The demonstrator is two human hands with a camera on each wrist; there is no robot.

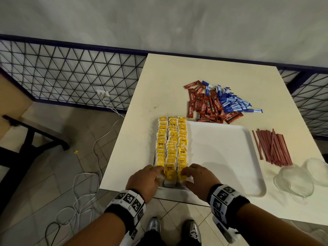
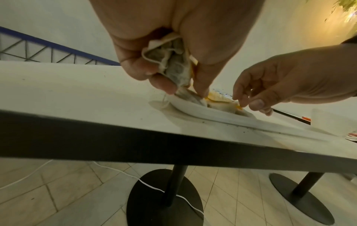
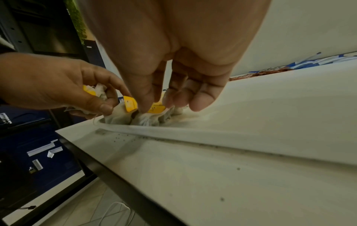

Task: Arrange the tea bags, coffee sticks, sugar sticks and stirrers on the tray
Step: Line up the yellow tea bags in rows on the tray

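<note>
Tea bags [image 1: 171,142] with yellow tags fill the left side of a white tray [image 1: 223,153] in three overlapping rows, the rows running lengthwise from the person's edge of the table [image 1: 168,86] toward its far side. The nearest ends of the rows are covered by both hands in the head view, so how many bags lie there cannot be made out.

The left hand [image 1: 143,180] has its fingers curled round a bunch of loose tea bags [image 2: 173,61], crumpled in the palm, while its fingertips reach down to the tray's near left corner. The right hand [image 1: 198,178] hangs over the same corner with thumb and fingers pointing down onto the nearest bags [image 3: 152,116]; whether it pinches one or only touches them is hidden by its own fingers. Print on most tags is too blurred to read.

Beyond the tray, red Nescafe coffee sticks [image 1: 207,105] lie in a loose heap, pointing every which way, touching and partly overlapping a heap of blue-and-white sugar sticks [image 1: 234,102] to their right. Red stirrers [image 1: 273,148] lie in a bundle just right of the tray, their long axis running roughly near-to-far, fanned slightly. Clear glass bowls [image 1: 298,180] sit at the near right corner, one cut off by the picture's edge. White cables [image 1: 85,174] trail over the tiled floor [image 1: 53,174].
</note>
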